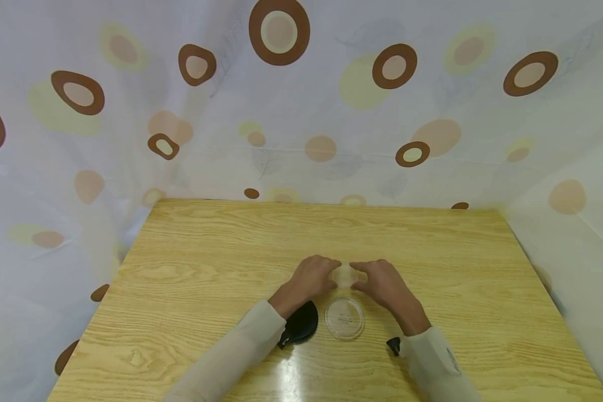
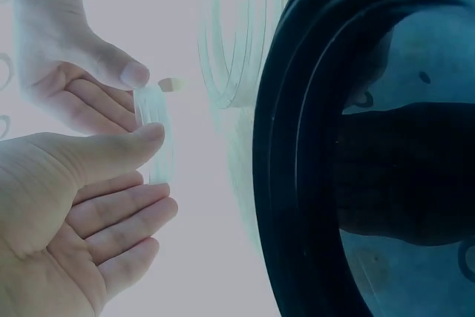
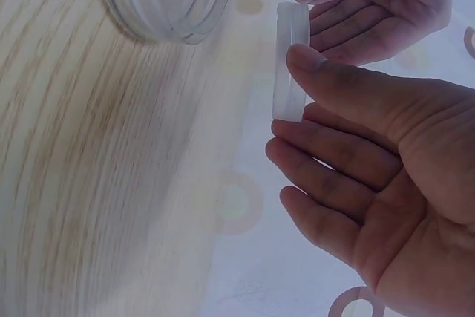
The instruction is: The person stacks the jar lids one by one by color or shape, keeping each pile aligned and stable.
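Note:
My left hand and right hand face each other over the table, holding one small translucent plastic piece between them. Flat and edge-on in the wrist views, this piece is pinched at opposite sides, each thumb on one face and the fingers behind. Its exact kind cannot be made out. Just nearer the body lies a clear round dish with faint print on it. A black round dish-like thing with a glossy, reflecting surface lies under my left wrist, partly hidden by the forearm.
The wood-grain table has a patterned sheet behind it and at both sides. Small black wrist-worn pieces show beside both sleeves, one of them the right piece. A bright glare patch lies near the front edge.

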A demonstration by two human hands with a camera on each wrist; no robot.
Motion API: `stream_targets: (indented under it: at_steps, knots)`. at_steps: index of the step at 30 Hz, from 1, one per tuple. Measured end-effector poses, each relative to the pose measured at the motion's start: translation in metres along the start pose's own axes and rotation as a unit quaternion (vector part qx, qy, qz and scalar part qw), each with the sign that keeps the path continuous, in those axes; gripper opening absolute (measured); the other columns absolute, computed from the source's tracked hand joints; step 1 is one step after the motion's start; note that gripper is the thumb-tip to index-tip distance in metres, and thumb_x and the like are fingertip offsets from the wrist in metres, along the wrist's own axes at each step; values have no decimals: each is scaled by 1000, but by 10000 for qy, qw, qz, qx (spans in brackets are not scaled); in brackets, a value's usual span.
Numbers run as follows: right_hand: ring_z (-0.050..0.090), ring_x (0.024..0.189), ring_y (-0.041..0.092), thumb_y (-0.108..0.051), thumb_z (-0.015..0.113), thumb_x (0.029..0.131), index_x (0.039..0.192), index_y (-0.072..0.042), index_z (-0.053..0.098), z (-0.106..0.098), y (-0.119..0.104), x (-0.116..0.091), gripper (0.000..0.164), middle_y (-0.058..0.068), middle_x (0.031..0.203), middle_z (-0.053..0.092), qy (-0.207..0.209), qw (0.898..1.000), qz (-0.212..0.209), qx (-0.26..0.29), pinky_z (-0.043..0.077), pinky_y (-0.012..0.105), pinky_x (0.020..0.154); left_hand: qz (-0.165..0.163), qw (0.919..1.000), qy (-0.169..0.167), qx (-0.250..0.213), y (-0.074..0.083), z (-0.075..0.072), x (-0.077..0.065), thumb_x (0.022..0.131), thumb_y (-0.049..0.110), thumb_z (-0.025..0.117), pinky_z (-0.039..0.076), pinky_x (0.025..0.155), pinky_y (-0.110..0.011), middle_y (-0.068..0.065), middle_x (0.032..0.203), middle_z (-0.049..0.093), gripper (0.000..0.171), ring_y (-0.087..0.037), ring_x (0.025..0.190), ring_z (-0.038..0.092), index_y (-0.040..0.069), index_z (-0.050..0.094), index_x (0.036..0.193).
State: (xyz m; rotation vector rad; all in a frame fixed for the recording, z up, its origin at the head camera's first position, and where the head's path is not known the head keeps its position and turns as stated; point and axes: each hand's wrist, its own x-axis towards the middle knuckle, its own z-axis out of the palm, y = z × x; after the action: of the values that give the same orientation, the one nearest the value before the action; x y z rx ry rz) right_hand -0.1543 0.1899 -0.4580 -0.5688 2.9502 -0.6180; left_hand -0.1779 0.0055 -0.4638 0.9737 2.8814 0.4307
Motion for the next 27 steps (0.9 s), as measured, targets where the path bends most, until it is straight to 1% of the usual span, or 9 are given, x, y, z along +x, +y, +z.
stream_targets:
  at_steps: [6,10,14,18,20,21,23,25,27]
  knots:
    - [24,44,4,-20,76,78,121,-2,64,-2,-5,-8,48,-4,53,50,-37,9999,-27,-94,38,20,54,82,9998,17,-165,2,2,-8,80,23,76,55,75,-22,-2,111,71,40,-13,94,69,9,67,117]
    - [22,43,4,-20,76,78,123,-4,63,-3,-7,-13,50,-5,49,45,-86,9999,28,-126,34,19,50,230,9996,65,-176,4,2,-12,80,23,76,55,75,-21,-2,110,71,39,-13,94,69,9,67,116]
    - [21,43,5,-19,76,78,124,-4,63,-3,-9,-16,50,-5,50,45,-112,9999,35,-81,32,19,49,217,9997,28,-80,7,1,-14,81,23,75,55,79,-22,-2,113,70,40,-14,98,68,9,66,118]
    - [30,46,4,-20,76,78,123,-4,63,-1,-10,-18,49,1,62,60,-177,9997,110,-114,43,23,56,218,9997,-21,-98,10,0,-17,82,22,75,55,79,-23,-1,111,71,38,-14,98,68,10,67,117]
    - [36,48,3,-20,77,78,122,-4,64,1,-10,-20,48,6,77,69,-139,9997,88,-167,49,27,62,256,9996,-41,-124,10,1,-18,82,21,75,55,78,-23,-1,109,72,36,-13,96,68,10,67,115]
    - [39,49,3,-20,77,77,121,-4,65,1,-11,-20,48,8,84,71,-121,9997,92,-174,51,29,64,279,9995,-48,-124,10,1,-19,81,21,75,55,78,-22,-1,108,72,35,-13,95,69,10,68,114]
    - [40,49,5,-20,77,77,121,-4,65,3,-11,-22,48,10,86,71,-104,9998,83,-164,51,30,63,310,9995,-52,-105,10,2,-20,81,21,75,55,76,-22,-1,107,72,35,-13,93,69,11,68,114]
    - [54,57,9,-20,78,76,119,-4,66,4,-12,-24,47,12,98,72,-44,9998,38,-190,54,33,66,348,9993,-25,-111,11,2,-22,80,20,76,54,73,-21,0,104,73,33,-12,90,69,11,69,111]
    - [61,65,15,-19,78,76,119,-4,66,5,-13,-25,47,13,100,72,-57,9998,48,-168,55,35,68,386,9991,22,-143,11,3,-23,80,18,76,53,69,-19,1,100,74,28,-9,84,68,11,70,107]
